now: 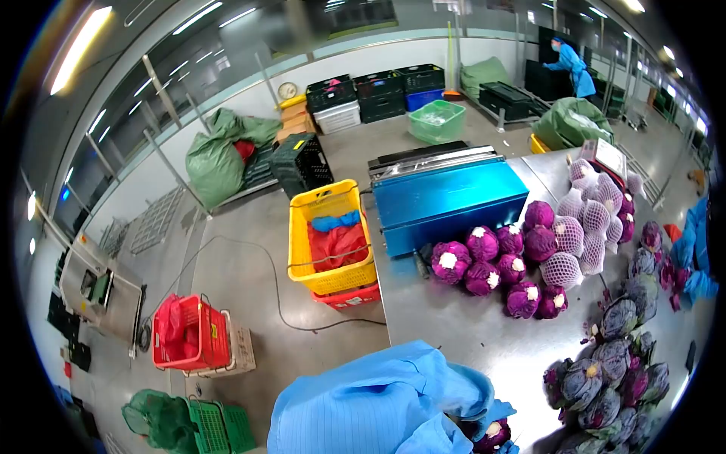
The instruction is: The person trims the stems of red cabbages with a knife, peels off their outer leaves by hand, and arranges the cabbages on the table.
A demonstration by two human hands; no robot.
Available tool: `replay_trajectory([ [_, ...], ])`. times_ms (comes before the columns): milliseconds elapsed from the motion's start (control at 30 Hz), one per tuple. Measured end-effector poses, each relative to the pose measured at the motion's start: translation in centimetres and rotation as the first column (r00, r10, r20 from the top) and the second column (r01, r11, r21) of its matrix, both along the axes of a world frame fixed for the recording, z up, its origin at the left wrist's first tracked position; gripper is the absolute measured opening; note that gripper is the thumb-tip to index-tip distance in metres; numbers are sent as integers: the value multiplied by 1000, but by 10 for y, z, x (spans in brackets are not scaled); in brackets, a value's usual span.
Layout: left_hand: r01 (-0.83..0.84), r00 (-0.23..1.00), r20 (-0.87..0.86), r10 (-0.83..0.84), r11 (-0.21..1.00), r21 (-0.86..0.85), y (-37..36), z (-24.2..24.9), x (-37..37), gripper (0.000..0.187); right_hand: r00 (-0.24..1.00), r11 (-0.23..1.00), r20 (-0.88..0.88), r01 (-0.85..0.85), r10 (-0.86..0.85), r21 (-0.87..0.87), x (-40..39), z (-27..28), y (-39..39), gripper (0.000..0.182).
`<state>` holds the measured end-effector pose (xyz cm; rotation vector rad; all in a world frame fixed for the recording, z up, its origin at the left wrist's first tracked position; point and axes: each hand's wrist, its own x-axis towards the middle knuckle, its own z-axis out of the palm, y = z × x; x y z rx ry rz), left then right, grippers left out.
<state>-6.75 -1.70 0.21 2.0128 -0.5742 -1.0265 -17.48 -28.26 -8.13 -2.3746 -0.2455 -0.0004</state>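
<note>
My left arm in a blue sleeve reaches in from the bottom edge. Its blue-gloved left hand [490, 412] is closed over a purple cabbage [494, 434] with a pale cut stem, partly hidden by glove and sleeve. Below that cabbage a scrap of blue glove, probably my right hand [508, 449], shows at the frame edge; its fingers are hidden. Several trimmed purple cabbages [482, 278] sit farther up the metal table [446, 325]. Beside them lie cabbages in white foam nets [569, 234]. Untrimmed cabbages with dark outer leaves [612, 362] are heaped along the right.
A blue metal box [452, 200] stands on the table's far left part. Left of the table are a yellow crate [330, 284] and a red crate [215, 333]. Another person's blue sleeve [690, 246] shows at the right edge; a worker in blue [572, 68] stands far back.
</note>
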Motion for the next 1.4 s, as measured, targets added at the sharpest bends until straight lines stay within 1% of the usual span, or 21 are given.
replay_trajectory([
  [67,-220,968,152,201,968,123,9,-2,-25,120,999,992,-37,23,-28,-127,1,8,3,32],
  [100,-260,960,-101,261,965,29,12,-12,-26,104,997,982,-53,39,-50,-187,0,12,6,34],
  [133,-319,893,-350,282,946,-53,22,-21,-28,88,936,966,-321,205,-145,160,0,-16,-11,37],
  [167,-391,773,-579,257,913,-117,37,17,-36,73,810,802,-582,395,-73,449,-1,-47,-29,41],
  [200,-484,784,-443,435,875,3,40,46,-44,50,631,513,-776,662,12,546,-2,-86,-52,45],
  [300,-542,816,-330,474,827,-152,31,12,-50,37,654,460,-754,687,-55,562,5,-13,10,27],
  [367,-550,784,-508,357,779,-300,29,-6,-47,24,714,424,-697,650,-57,631,6,20,40,17],
  [433,-596,698,-688,202,696,-400,31,-13,-45,27,763,328,-640,630,-91,704,0,50,60,13],
  [500,-711,474,-855,211,664,-230,39,29,-52,52,771,189,-608,636,-190,748,-8,81,79,19],
  [567,-626,453,-891,-12,707,-328,40,-44,-45,39,697,53,-614,676,-369,735,-11,115,87,23],
  [600,-668,441,-896,-45,650,-362,40,-36,-48,40,707,-13,-603,645,-370,764,-17,120,82,25],
  [633,-690,369,-927,-68,648,-322,48,-48,-45,50,739,17,-549,602,-389,798,-24,127,75,26],
  [700,-726,215,-971,-105,648,-231,60,-71,-41,73,776,-253,-517,452,-363,855,-42,130,57,24],
  [800,-726,170,-971,-168,645,-238,67,-50,-29,76,484,-480,-676,477,-555,736,-74,128,3,26],
  [833,-716,195,-961,-199,640,-278,65,-37,-25,78,377,-419,-593,450,-711,789,-90,112,-7,30],
  [900,-712,238,-936,-259,610,-349,57,-13,-18,80,148,-202,-523,808,-839,553,-122,99,-31,26],
  [1000,-790,276,-925,-259,488,-372,29,20,-13,85,76,-4,-162,897,-984,441,-139,72,-10,27],
  [1067,-777,258,-946,-195,540,-323,15,52,-14,86,305,155,-266,871,-914,466,-114,99,30,35],
  [1133,-743,321,-939,-127,581,-333,2,60,-15,85,611,527,-75,733,-788,429,-82,135,68,36],
  [1267,-689,483,-875,32,631,-357,-7,44,-20,65,870,889,211,402,-446,221,-19,177,107,51],
  [1400,-734,549,-792,265,606,-306,-6,53,-30,52,889,888,132,407,-439,215,-8,159,109,44],
])
